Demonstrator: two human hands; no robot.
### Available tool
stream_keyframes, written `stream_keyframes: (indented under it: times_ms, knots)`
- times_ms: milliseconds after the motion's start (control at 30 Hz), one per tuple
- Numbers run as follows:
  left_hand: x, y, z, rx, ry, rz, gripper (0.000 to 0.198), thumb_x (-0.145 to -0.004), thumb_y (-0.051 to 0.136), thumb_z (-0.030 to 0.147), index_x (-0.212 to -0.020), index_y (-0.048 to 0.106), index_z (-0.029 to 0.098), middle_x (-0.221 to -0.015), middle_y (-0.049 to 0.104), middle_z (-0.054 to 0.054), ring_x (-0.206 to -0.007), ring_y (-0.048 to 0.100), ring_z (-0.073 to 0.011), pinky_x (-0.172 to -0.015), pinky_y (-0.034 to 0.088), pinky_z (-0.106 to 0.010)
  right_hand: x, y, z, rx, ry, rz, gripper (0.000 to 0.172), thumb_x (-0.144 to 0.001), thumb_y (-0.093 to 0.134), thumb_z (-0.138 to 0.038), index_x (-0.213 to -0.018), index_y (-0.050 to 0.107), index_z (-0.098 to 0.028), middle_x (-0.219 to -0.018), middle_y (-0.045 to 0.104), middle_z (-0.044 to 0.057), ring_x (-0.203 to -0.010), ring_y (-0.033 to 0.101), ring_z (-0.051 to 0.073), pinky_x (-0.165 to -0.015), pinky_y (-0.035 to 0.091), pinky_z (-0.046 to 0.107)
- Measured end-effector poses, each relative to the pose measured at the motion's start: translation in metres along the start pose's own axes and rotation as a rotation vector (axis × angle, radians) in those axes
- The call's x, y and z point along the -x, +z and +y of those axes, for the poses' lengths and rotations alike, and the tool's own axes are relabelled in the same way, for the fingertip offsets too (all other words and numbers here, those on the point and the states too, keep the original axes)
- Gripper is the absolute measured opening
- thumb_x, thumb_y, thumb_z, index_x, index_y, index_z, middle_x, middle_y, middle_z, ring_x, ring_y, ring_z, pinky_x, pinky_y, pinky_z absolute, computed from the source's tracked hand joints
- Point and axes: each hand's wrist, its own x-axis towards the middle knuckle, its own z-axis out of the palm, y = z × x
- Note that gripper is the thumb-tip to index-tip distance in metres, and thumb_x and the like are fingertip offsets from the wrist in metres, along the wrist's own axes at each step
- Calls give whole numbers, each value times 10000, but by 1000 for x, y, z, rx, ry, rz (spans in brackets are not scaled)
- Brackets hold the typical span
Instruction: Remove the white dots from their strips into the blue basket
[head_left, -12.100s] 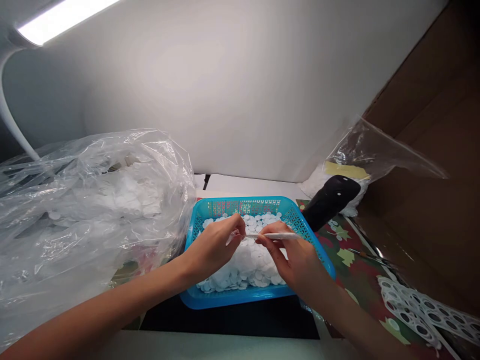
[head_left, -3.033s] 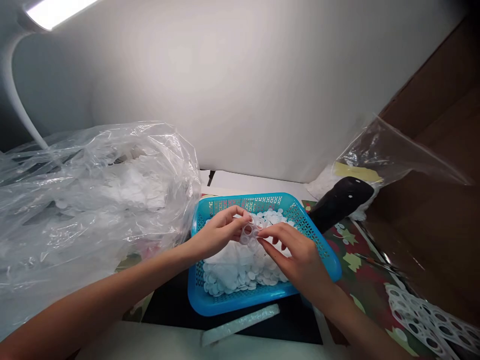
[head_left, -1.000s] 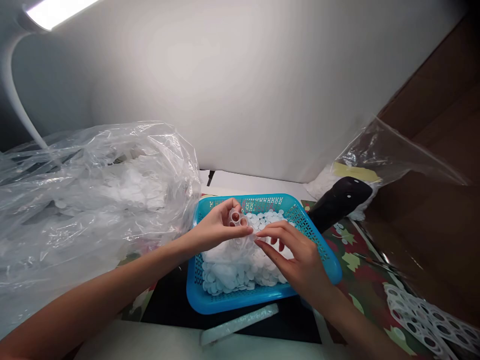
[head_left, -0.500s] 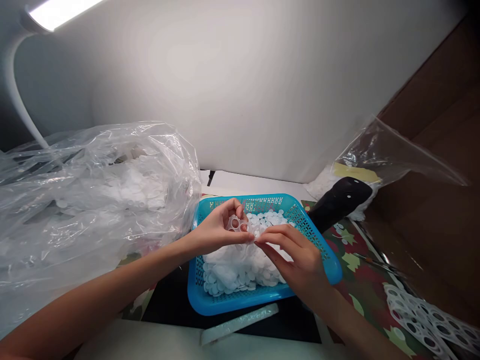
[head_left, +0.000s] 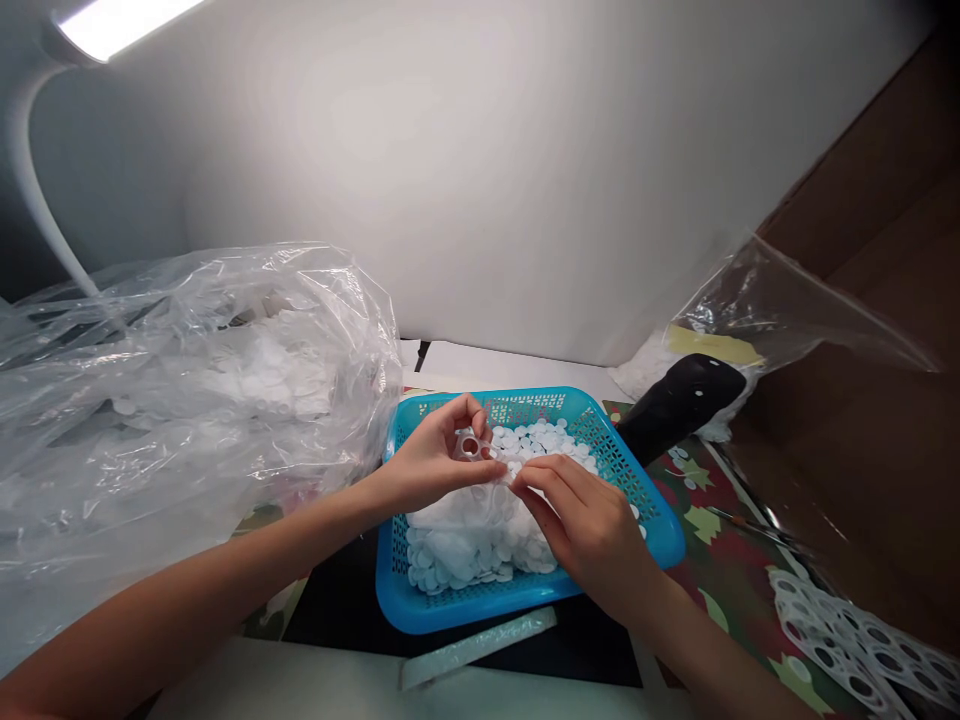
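A blue plastic basket (head_left: 645, 515) holds a heap of small white discs (head_left: 465, 535). Over it, my left hand (head_left: 431, 462) pinches a small clear punched strip with round holes (head_left: 471, 446). My right hand (head_left: 589, 525) is closed, its fingertips pinching the strip's lower end, just above the discs. Both hands meet near the basket's middle.
A big clear plastic bag (head_left: 180, 400) of white parts fills the left. A black handle-like object (head_left: 675, 405) and another bag (head_left: 757, 310) lie at the right, beside a brown cardboard wall. Punched-out white strips (head_left: 847, 640) lie at bottom right; a white stick (head_left: 480, 650) lies before the basket.
The punched strip has been worked between both hands and shows fewer holes above my left fingers. My right hand has curled and moved slightly left. The white stick came out of my right hand long before.
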Motion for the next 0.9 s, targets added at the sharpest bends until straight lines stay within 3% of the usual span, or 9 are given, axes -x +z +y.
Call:
stream_keyframes:
  times_ms: [167,300,367,433,533,633,800,900]
  knots:
    - [0,0,-1,27,43,-7,346,-707,698,174,-788,363,196,-796,425,45,-631,404,-52,-583,377,-213,1,1,2,-103,38,-5,114,-888,470,-115,-913,548,-193,-835,613,43,-805,590,164,-717,485,292]
    - [1,0,2,63,29,-63,325,-721,690,166,-801,376,194,-822,415,40,-659,425,-60,-589,391,-215,2,-1,2,-245,158,75,135,-858,545,-157,-975,523,-220,-969,577,50,-937,557,181,-813,471,331]
    - [2,0,4,86,39,-78,307,-733,677,152,-798,380,192,-823,414,38,-673,431,-63,-594,396,-210,1,-3,1,-316,256,102,329,-807,626,-220,-1101,480,-228,-1152,524,79,-1090,496,218,-903,437,381]
    - [3,0,5,110,54,-96,288,-747,665,142,-793,384,189,-821,426,33,-700,442,-69,-617,407,-209,-1,-6,0,-454,362,32,493,-765,675,-279,-1194,435,-241,-1264,470,83,-1168,450,234,-961,404,406]
    - [4,0,5,146,65,-108,265,-764,652,137,-793,393,186,-812,438,30,-722,455,-73,-646,420,-212,-3,-8,1,-731,467,-139,321,-802,632,-311,-1096,531,-231,-1108,576,48,-1035,549,201,-905,453,356]
    - [3,0,4,172,79,-91,253,-761,656,138,-809,412,184,-807,444,27,-728,460,-77,-635,415,-205,-5,-8,2,-902,557,-143,137,-827,596,-308,-891,612,-188,-847,612,17,-825,592,160,-768,495,289]
    - [1,-1,2,117,-56,-8,364,-752,678,269,-1029,449,215,-1037,508,-42,-840,510,-126,-672,429,-243,-8,-9,4,-981,653,-94,153,-790,638,-310,-721,610,-176,-702,557,-12,-687,543,122,-634,466,229]
    - [1,-1,3,76,-144,-81,377,-742,683,328,-1050,504,205,-1039,541,-44,-865,523,-140,-712,416,-258,-8,-9,4,-995,688,-93,160,-765,669,-303,-688,610,-176,-678,542,-24,-666,514,107,-617,437,209]
